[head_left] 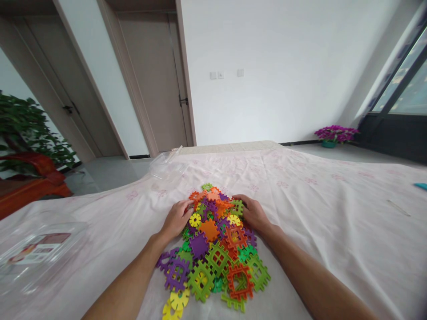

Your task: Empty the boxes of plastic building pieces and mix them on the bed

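Note:
A heap of plastic interlocking building pieces [209, 231] lies in front of me, in purple, green, orange, red and yellow. Many are notched squares, some with window-like openings; others are round and slotted like flowers, such as a yellow flower-shaped piece [179, 299] at the near left edge. My left hand [176, 218] rests against the heap's far left side, fingers curved along it and apart from the thumb. On the far right side, my right hand [254, 213] touches the pieces with its fingers reaching around the edge. Some fingertips are hidden by the pile.
A white floral cloth [300, 209] covers the surface. At left lies a clear plastic container [43, 249] with a label; another clear plastic container [167, 165] sits near the far left edge. A blue object [420, 186] shows at far right. A red wooden chair [36, 178] stands left.

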The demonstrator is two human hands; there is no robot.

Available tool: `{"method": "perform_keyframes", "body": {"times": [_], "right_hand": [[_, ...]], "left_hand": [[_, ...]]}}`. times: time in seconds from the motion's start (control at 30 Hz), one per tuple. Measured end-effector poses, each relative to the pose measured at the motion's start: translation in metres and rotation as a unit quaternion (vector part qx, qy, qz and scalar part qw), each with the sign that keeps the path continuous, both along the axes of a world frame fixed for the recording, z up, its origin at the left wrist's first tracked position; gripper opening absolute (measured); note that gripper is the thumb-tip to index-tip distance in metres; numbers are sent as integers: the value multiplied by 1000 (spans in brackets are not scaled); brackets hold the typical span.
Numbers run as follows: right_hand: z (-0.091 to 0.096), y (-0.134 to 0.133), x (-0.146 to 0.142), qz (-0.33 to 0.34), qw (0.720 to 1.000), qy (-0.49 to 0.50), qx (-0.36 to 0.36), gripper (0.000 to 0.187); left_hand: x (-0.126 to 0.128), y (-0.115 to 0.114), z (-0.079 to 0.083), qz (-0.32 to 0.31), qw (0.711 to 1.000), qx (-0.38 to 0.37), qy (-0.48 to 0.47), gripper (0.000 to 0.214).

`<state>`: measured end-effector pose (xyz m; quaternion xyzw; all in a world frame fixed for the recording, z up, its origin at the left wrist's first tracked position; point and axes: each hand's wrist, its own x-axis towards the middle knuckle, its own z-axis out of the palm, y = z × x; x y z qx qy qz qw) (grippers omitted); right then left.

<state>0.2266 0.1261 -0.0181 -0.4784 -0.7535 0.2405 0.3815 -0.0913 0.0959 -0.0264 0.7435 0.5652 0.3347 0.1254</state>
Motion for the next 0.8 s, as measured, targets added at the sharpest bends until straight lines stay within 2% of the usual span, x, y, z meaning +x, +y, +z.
{"method": "perform_keyframes", "body": {"times": [0.23, 0.4, 0.8], "right_hand": [[1, 2, 0, -36, 999, 27, 3, 40], [3, 1, -1, -39, 999, 37, 2, 36], [-2, 4, 1, -48, 999, 16, 20, 42]], "left_hand": [[1, -3, 1, 6, 1000, 5, 22, 35], [2, -4, 2, 7, 1000, 7, 29, 36], [3, -5, 3, 6, 999, 18, 32, 33]]}}
